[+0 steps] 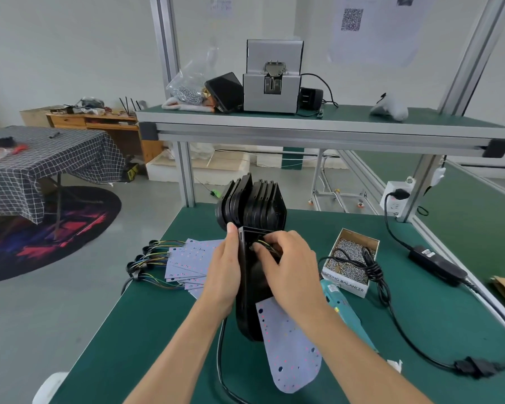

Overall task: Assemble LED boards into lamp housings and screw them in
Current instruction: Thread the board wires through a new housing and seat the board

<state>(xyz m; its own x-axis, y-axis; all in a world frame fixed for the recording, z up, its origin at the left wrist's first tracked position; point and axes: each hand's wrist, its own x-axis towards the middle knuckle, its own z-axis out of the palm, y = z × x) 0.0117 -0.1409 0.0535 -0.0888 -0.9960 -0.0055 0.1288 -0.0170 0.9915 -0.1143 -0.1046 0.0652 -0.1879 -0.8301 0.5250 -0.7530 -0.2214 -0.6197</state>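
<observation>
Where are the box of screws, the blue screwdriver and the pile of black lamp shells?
box of screws [351, 259], head view, on the screws inside.
blue screwdriver [337, 295], head view, its body.
pile of black lamp shells [254, 204], head view, middle shell.

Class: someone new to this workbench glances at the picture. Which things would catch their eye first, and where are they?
At the centre, the left hand steadies a black lamp housing while the right hand pinches coloured wires inside it. A pale LED board sticks out below. Behind stands a row of black housings; left lies a fan of LED boards.
</observation>
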